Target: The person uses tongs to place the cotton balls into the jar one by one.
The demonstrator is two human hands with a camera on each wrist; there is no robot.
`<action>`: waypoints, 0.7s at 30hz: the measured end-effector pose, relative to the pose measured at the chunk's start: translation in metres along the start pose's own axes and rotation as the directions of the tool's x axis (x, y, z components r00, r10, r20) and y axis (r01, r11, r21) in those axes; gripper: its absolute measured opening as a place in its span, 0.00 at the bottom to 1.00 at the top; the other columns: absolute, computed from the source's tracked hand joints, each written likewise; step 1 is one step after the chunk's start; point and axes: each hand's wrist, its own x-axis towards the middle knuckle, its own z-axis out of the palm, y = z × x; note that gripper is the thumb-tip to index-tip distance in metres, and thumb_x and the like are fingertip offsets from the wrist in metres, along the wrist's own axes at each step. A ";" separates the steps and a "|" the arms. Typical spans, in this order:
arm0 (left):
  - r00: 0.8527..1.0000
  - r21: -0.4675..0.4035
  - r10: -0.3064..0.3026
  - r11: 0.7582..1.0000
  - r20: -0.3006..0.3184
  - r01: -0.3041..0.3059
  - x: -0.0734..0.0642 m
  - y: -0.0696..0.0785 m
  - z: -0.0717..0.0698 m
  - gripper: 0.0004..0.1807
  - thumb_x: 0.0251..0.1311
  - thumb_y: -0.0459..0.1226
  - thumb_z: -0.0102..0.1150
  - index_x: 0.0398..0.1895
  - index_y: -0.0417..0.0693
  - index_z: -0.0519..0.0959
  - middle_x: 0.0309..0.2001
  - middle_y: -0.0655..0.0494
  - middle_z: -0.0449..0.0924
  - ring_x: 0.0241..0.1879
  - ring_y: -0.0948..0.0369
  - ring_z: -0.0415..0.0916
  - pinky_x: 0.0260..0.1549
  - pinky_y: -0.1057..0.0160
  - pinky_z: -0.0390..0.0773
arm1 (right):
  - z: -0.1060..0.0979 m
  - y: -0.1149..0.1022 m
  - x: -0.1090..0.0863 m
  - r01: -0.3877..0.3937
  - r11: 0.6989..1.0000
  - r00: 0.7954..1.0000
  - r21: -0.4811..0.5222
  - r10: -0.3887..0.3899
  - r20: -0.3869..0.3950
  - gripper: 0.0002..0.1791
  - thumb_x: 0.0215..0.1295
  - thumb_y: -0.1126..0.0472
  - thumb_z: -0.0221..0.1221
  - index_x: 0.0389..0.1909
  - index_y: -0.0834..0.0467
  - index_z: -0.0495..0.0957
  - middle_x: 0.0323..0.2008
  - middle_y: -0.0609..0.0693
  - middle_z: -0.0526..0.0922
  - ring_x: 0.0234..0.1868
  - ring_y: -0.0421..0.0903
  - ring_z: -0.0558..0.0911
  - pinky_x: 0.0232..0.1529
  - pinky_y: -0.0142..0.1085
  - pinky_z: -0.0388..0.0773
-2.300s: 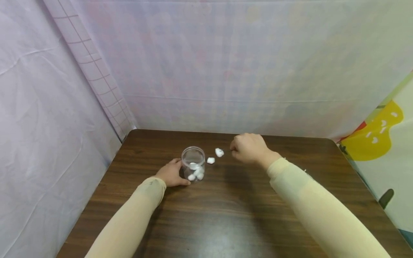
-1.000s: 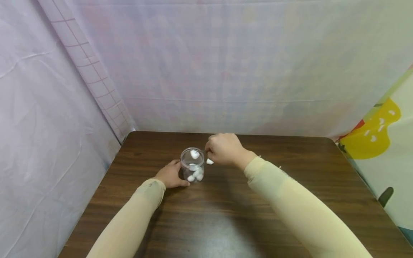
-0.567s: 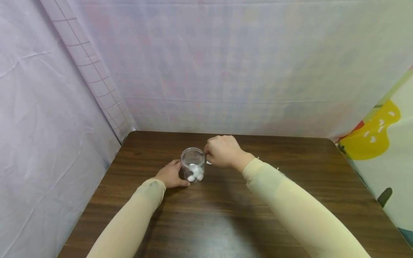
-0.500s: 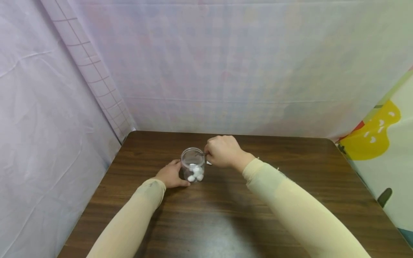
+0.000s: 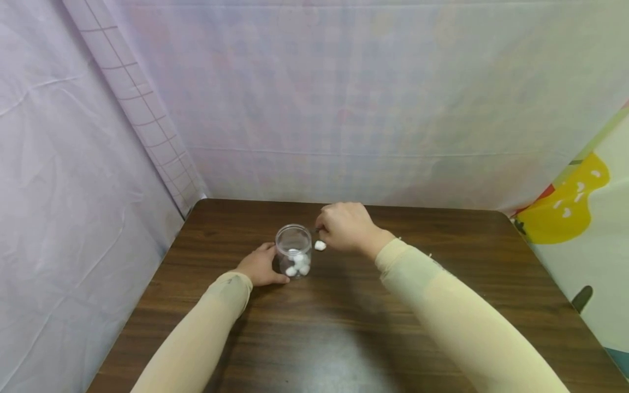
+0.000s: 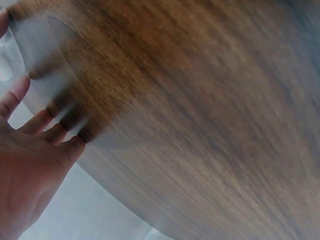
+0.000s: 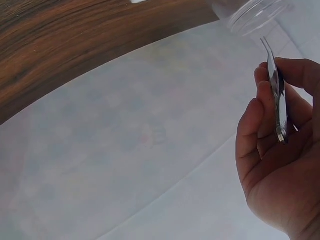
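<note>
A clear plastic jar stands upright on the table with several white cotton balls at its bottom. My left hand holds it from the left, thumb at the near side and fingers toward the back; in the left wrist view that hand spreads its fingertips low by the tabletop, the jar at the frame's edge. Metal tweezers are pinched in my right hand, their tips pointing at the jar's rim and holding nothing. Seen from the head, my right hand is just right of the jar, above one loose cotton ball.
The dark wooden table ends at a pale curtain behind. Another white sheet hangs along the left side, and a cloth with a yellow pattern lies beyond the right edge.
The right hand moved left and carried a cotton ball in the tweezers to the jar's mouth, then released it inside. Now the hand has drawn back slightly right. The left hand stays put.
</note>
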 end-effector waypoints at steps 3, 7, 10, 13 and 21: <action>1.000 0.001 -0.002 1.000 0.000 0.002 -0.001 0.001 -0.001 0.55 0.44 0.59 0.75 0.74 0.46 0.64 0.72 0.38 0.61 0.66 0.38 0.64 0.62 0.41 0.68 | 0.001 0.006 -0.002 -0.022 1.000 1.000 0.008 0.022 0.003 0.11 0.53 0.60 0.58 0.15 0.44 0.75 0.20 0.40 0.72 0.18 0.43 0.70 0.13 0.40 0.65; 1.000 0.006 -0.004 1.000 0.002 0.004 0.000 0.001 -0.001 0.55 0.44 0.59 0.75 0.74 0.46 0.64 0.71 0.39 0.61 0.66 0.39 0.64 0.62 0.41 0.67 | 0.006 0.017 -0.005 -0.059 0.998 0.998 0.018 0.058 0.027 0.12 0.54 0.60 0.57 0.14 0.44 0.74 0.18 0.41 0.72 0.18 0.43 0.69 0.13 0.39 0.63; 1.000 0.009 0.000 1.000 0.001 0.000 0.000 0.000 0.000 0.54 0.45 0.59 0.74 0.74 0.46 0.64 0.71 0.39 0.61 0.66 0.39 0.64 0.62 0.41 0.68 | 0.012 0.025 -0.008 -0.087 0.996 0.995 0.021 0.086 0.052 0.12 0.53 0.60 0.57 0.13 0.45 0.73 0.17 0.42 0.72 0.17 0.44 0.69 0.13 0.40 0.63; 1.000 0.004 0.005 1.000 -0.001 -0.005 0.000 0.000 0.000 0.54 0.45 0.59 0.74 0.74 0.45 0.64 0.71 0.38 0.61 0.66 0.39 0.64 0.62 0.41 0.68 | 0.020 0.032 -0.010 -0.115 0.993 0.991 0.019 0.113 0.074 0.14 0.53 0.59 0.58 0.11 0.45 0.71 0.16 0.42 0.70 0.17 0.44 0.68 0.13 0.40 0.63; 1.000 -0.007 0.005 1.000 -0.001 -0.005 -0.003 0.001 -0.002 0.54 0.45 0.58 0.75 0.74 0.44 0.64 0.71 0.37 0.61 0.66 0.38 0.64 0.62 0.41 0.67 | 0.041 0.043 -0.017 -0.156 0.987 0.975 0.046 0.147 0.166 0.19 0.53 0.61 0.58 0.08 0.46 0.64 0.12 0.41 0.64 0.16 0.41 0.60 0.14 0.35 0.52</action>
